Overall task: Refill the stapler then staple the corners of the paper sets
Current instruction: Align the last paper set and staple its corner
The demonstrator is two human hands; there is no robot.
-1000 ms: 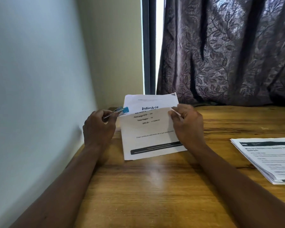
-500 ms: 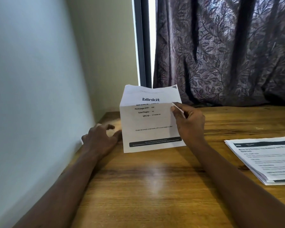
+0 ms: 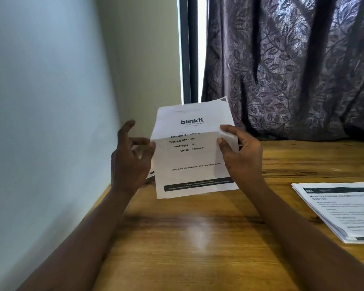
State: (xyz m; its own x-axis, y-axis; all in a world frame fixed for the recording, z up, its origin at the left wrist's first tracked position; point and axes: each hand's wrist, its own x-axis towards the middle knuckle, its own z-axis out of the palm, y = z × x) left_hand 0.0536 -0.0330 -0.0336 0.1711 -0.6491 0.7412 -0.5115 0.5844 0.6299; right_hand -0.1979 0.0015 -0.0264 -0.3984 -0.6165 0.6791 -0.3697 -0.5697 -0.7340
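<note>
the right grip (image 3: 242,156) pinches the right edge of the folded paper set (image 3: 191,160), holding it upright above the worktop (image 3: 198,238). the left grip (image 3: 130,158) is loose, fingers apart, just beside the set's left edge (holding nothing). another paper stack (image 3: 345,211) lies flat, far right.

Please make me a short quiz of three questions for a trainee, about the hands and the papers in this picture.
1. True or false: the right hand grips the paper set at its right edge.
2. On which part of the table does the stack of papers lie? A the right side; B the left side; C the middle.
3. Fill in: the big word printed near the top of the paper set is ____.
Key: 1 true; 2 A; 3 blinkit.
</note>
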